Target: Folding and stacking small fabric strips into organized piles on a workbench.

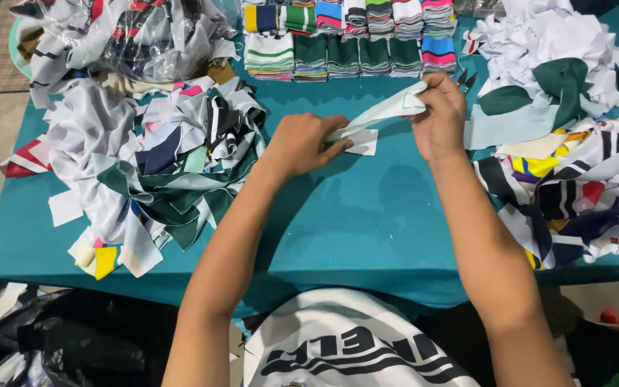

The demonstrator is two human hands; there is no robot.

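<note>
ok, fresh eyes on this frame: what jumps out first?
Two hands at the middle of the teal table: the left hand and right hand pinch a pale fabric strip between them. Mixed scrap heaps flank them, one on the left and one on the right. Neat folded stacks line the far edge.

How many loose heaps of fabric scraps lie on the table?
3: one heap left of the left hand, a white-and-green one at far right, a striped one at near right; edges hidden.
</note>
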